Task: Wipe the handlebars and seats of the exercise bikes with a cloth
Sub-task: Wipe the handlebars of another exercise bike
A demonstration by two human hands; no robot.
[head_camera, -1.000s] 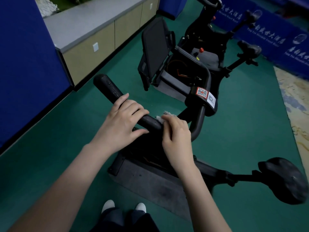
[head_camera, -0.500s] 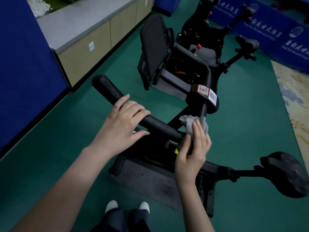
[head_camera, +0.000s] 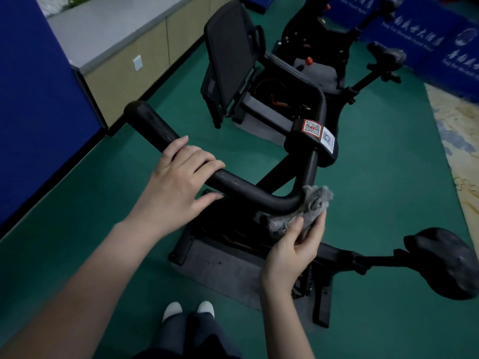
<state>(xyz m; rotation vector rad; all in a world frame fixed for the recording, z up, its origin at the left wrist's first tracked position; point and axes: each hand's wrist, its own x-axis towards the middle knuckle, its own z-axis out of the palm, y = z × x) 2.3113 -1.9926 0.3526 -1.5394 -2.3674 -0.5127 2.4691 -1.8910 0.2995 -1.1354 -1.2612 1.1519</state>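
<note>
Gripped the black handlebar (head_camera: 243, 189) of the near exercise bike (head_camera: 334, 255) with the left hand (head_camera: 178, 182), fingers curled over the top of the bar and thumb tucked below it, at about 9 o'clock from the bar's bend. Held a crumpled grey cloth (head_camera: 311, 208) in the right hand (head_camera: 290, 252), pinched between thumb and fingers and pressed up against the outer side of that bend, at 4 o'clock from the left hand. Held the two hands apart, with a bare stretch of bar between them. Left the thick free end of the bar pointing toward 10 o'clock, beyond the left hand.

Noted two QR stickers (head_camera: 312, 128) on the block at 12 o'clock from the cloth. Found the near bike's seat (head_camera: 445, 265) at 3 o'clock from the right hand, out on its post, well apart from both hands.

Saw a second bike (head_camera: 274, 99) at 12 o'clock, with a dark upright panel (head_camera: 228, 55) on its left side and another seat (head_camera: 386, 57) at 1 o'clock. Stood on green floor (head_camera: 103, 203), white shoes (head_camera: 172, 310) at 6 o'clock. Noted a beige cabinet (head_camera: 124, 73) at 11 o'clock, a blue wall panel (head_camera: 31, 99) at 9 o'clock, blue banners (head_camera: 440, 47) with white lettering at 1 o'clock and a pale patterned rug (head_camera: 461, 141) at 3 o'clock.
</note>
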